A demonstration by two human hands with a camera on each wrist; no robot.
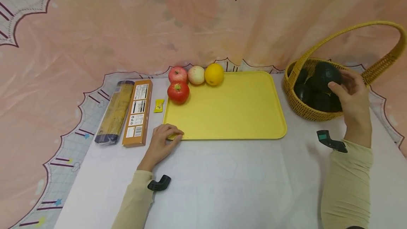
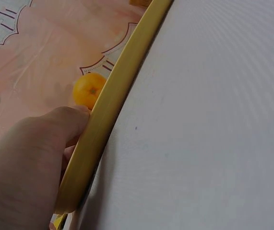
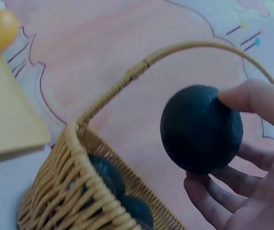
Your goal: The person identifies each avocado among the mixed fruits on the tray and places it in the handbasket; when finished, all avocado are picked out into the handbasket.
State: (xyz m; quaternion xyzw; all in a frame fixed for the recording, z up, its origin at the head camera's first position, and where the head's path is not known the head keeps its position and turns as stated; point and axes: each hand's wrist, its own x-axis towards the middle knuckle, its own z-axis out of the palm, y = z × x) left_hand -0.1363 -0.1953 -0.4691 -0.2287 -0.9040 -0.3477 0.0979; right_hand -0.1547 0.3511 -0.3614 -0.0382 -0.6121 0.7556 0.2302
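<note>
My right hand (image 1: pixel 354 94) holds a dark, smooth avocado (image 3: pixel 201 129) between thumb and fingers, above the wicker basket (image 1: pixel 294 96). In the right wrist view the avocado is raised over the rim, under the arched handle, and more dark avocados (image 3: pixel 137 211) lie inside. At the yellow tray's (image 1: pixel 235 116) front left corner rests my left hand (image 1: pixel 163 142), fingers lightly bent, thumb along the inner side of the rim. The left wrist view shows the rim's outer face uncovered; most fingers are hidden behind it.
At the tray's back left are a pink apple (image 1: pixel 177 75), a pale round fruit (image 1: pixel 196 75), an orange (image 1: pixel 214 74) and a red fruit (image 1: pixel 178 93). Left of it lie a yellow wrapped sweet (image 1: pixel 158 105), an orange-brown box (image 1: pixel 138 112) and a clear-wrapped package (image 1: pixel 116 112).
</note>
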